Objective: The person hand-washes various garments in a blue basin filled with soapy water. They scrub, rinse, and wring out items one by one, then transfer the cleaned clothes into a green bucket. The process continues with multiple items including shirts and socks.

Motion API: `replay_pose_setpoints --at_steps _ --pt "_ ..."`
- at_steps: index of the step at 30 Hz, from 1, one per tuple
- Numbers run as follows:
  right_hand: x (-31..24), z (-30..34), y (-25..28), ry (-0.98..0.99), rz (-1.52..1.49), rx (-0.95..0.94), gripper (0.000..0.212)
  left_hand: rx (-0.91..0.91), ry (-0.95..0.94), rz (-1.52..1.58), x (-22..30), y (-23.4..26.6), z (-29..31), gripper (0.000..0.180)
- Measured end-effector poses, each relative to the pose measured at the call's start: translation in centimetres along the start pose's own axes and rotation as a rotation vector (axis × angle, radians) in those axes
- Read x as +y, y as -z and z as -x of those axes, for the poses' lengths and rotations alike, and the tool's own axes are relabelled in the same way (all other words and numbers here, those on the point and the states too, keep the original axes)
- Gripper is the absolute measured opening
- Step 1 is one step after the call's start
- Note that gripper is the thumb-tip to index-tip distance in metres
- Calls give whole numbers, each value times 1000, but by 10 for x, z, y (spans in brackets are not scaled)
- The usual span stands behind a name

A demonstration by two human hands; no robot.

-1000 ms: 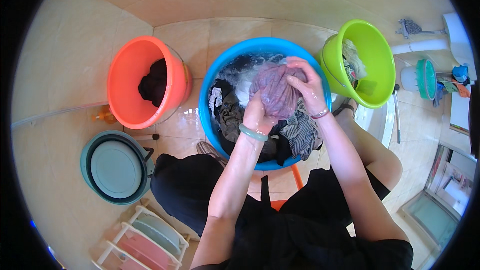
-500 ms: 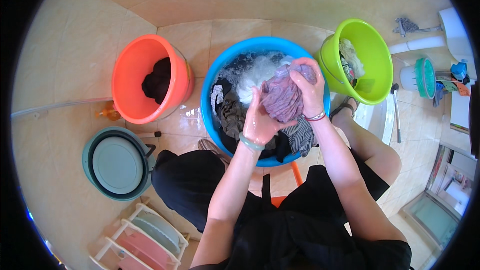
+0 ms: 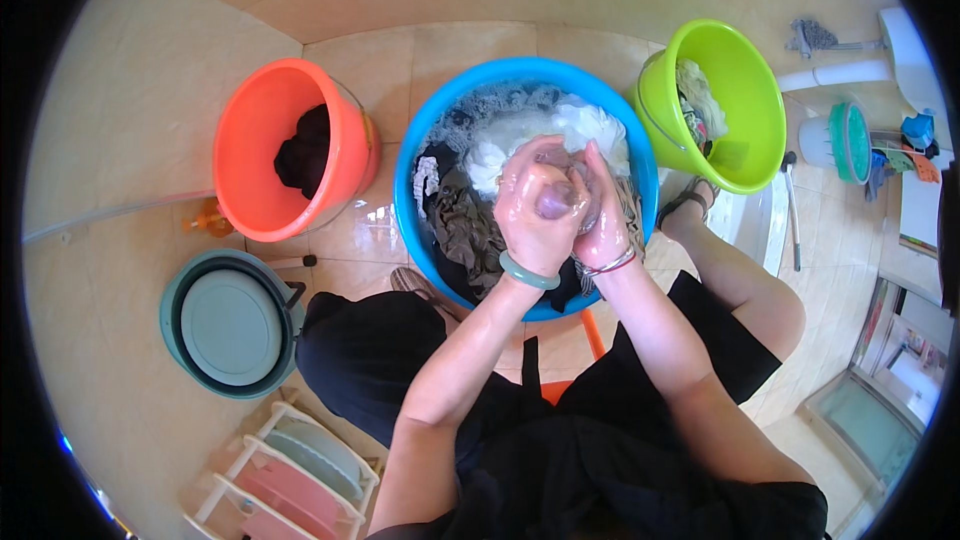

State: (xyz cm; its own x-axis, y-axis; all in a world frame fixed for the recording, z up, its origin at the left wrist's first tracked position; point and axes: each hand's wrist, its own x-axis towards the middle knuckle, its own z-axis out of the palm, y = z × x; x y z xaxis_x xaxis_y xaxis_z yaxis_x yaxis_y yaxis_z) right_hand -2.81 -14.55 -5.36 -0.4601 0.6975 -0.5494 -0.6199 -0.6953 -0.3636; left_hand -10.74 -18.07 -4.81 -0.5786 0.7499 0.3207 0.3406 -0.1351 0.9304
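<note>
Over the blue tub I squeeze a bunched, wet mauve cloth between both palms. My left hand, with a pale green bangle at its wrist, is closed over the near side of the cloth. My right hand, wearing a thin bracelet, wraps it from the other side. Only small bulges of the cloth show between the fingers; the rest is hidden. Below lie sudsy water, white fabric and a dark olive garment, with black and striped cloth near the tub's front edge.
An orange bucket with dark cloth stands left of the tub, a lime green bucket with pale clothes at the right. A grey-green collapsible basin and a white rack are at the lower left. My knees flank the tub.
Both hands have drawn together and compressed the mauve cloth, which was a larger loose bundle before. They also sit a little lower and nearer to me. The whole view has shifted slightly.
</note>
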Motion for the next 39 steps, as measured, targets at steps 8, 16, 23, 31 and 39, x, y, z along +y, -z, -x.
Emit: replay_pose_setpoints --at_steps 8,16,23,31,39 --pt "-10 -11 1 -423 -260 -329 34 -426 -693 -183 27 20 -22 28" --pt "-39 1 -30 -765 166 -170 33 -667 -1076 -190 42 27 -11 24" --pt "-42 7 -43 -753 634 -233 33 -692 -1353 -296 49 29 -6 26" --pt "-26 -2 -23 -674 805 -397 32 -632 -1578 -444 25 26 8 26" --pt "-8 -31 14 -557 724 -111 24 -929 -1281 -296 -15 27 5 27"
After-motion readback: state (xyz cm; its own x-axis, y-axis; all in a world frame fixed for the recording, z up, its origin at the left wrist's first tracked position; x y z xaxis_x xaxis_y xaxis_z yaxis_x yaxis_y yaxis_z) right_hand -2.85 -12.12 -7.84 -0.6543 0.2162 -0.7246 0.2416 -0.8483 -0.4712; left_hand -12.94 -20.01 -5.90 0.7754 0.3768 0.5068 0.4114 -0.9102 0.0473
